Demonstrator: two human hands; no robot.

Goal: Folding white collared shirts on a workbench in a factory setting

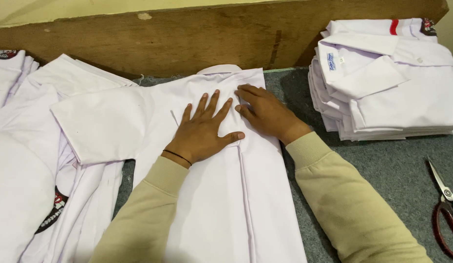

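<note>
Two flat, open hands on white shirt (226,195) at worktop (392,170) centre, left hand (204,131) fingers spread, right hand (265,112) beside it near collar, folded stack (387,83) at far right corner, scissors (448,209) at right edge, bare grey felt between.

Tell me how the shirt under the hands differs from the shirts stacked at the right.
The shirt under the hands lies single and back up, one sleeve spread out to the side; the stacked shirts are folded into compact rectangles, collars up. The left hand and right hand press the single shirt flat; nothing touches the stack. Both are white and rest on the grey surface.
</note>
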